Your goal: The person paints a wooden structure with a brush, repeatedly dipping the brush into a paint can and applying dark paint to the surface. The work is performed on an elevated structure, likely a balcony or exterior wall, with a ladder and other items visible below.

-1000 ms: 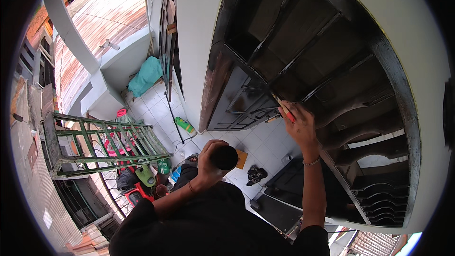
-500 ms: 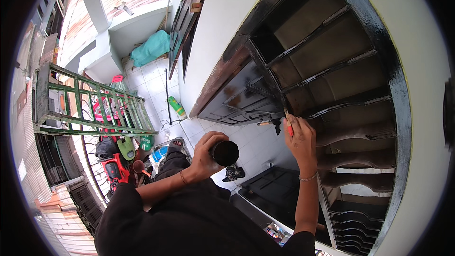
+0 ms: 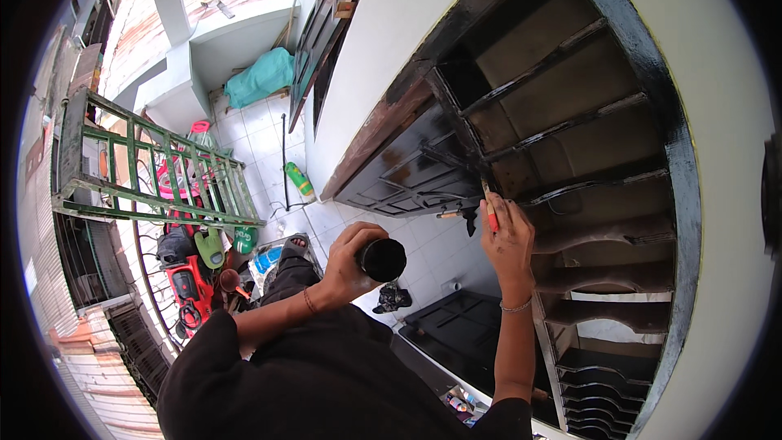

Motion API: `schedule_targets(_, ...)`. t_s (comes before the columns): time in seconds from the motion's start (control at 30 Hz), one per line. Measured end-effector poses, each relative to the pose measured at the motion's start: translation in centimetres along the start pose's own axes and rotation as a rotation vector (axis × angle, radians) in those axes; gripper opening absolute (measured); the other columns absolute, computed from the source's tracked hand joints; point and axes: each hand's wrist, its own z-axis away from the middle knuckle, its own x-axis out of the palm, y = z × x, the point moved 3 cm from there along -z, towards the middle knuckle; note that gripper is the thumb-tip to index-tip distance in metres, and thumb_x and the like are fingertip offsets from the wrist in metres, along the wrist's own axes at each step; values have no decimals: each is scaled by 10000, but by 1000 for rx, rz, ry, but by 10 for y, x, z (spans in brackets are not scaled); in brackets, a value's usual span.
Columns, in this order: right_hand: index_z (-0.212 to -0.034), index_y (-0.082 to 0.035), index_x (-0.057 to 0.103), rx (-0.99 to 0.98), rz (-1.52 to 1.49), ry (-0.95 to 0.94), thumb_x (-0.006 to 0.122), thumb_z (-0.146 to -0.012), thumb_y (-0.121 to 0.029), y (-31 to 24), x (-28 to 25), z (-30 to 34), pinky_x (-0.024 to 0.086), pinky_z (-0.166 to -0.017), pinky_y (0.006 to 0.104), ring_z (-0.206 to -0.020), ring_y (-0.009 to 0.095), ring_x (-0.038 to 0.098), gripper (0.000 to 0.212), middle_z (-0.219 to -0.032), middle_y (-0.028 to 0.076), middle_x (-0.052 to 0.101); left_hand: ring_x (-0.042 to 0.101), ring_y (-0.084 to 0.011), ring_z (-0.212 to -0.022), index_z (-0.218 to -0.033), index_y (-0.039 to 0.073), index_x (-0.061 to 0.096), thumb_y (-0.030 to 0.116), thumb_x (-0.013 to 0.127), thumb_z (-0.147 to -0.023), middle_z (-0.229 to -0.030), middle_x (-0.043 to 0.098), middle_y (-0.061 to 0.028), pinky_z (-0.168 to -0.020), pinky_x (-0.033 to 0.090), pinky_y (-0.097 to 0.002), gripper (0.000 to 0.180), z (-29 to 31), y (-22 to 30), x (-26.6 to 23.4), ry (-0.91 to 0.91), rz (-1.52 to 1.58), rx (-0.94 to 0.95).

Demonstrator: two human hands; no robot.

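My left hand (image 3: pixel 349 259) is closed around a round can (image 3: pixel 384 260), its opening turned up and black inside. In my right hand (image 3: pixel 511 243) is a slim paintbrush (image 3: pixel 492 217) with a red part on its handle, gripped between thumb and fingers. The brush tip meets the dark upright (image 3: pixel 479 156) of a tall wooden window frame, near where a crossbar joins it. Glossy black coats parts of the frame and its crossbars (image 3: pixel 570 127); brown wood shows on others. The bristles are too small to make out clearly.
A dark panelled shutter (image 3: pixel 407 169) stands out from the frame's left side. Below lies a black panel (image 3: pixel 456 327) near a black plastic bag (image 3: pixel 393 297). At left are a green ladder (image 3: pixel 134 159), a red power tool (image 3: pixel 189 289) and a green-yellow bottle (image 3: pixel 299 179) on white tiles.
The whole view has shifted slightly. Both hands keep their holds on the can and the paintbrush, and the brush stays against the same upright.
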Motion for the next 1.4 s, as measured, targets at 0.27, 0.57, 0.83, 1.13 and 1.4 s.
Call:
schedule_targets(0.27, -1029, 21, 713, 55, -42, 10, 688, -988, -92, 10, -26, 35, 590, -692, 414, -798, 344, 719, 123, -934, 171, 717, 670, -344, -1071, -1130, 69, 663, 61, 946, -608, -1135, 683, -111, -927, 545, -418, 594, 30, 25, 18, 3, -9, -11)
schedule_targets(0.57, -1069, 13, 703, 133, -11, -22, 676, -1005, -122, 23, -50, 74, 594, -709, 425, -806, 361, 718, 152, -928, 176, 707, 673, -340, -1088, -1132, 73, 661, 72, 948, -606, -1144, 687, -109, -942, 543, -421, 600, 64, 69, 49, -6, -5, -1)
schedule_targets(0.83, -1079, 16, 716, 66, 24, 39, 667, -1013, -133, 28, -62, 93, 597, -701, 408, -804, 349, 726, 170, -949, 176, 718, 678, -332, -1087, -1144, 76, 660, 90, 959, -623, -1153, 684, -110, -938, 551, -408, 601, 92, 102, 64, 18, -46, 13)
schedule_targets(1.13, -1057, 29, 714, 87, -33, 69, 665, -1018, -145, 16, -77, 102, 590, -714, 417, -793, 376, 719, 185, -939, 178, 726, 687, -311, -1081, -1143, 72, 663, 93, 966, -643, -1157, 682, -106, -937, 558, -388, 585, 120, 124, 65, 28, -78, 13)
schedule_targets(1.4, -1002, 30, 727, 204, -242, 270, 715, -991, -99, 16, -116, 113, 580, -720, 389, -818, 341, 741, 130, -938, 174, 751, 682, -321, -1088, -1147, 67, 662, 93, 965, -634, -1154, 684, -112, -944, 557, -392, 596, 148, 125, 53, 34, -62, -5)
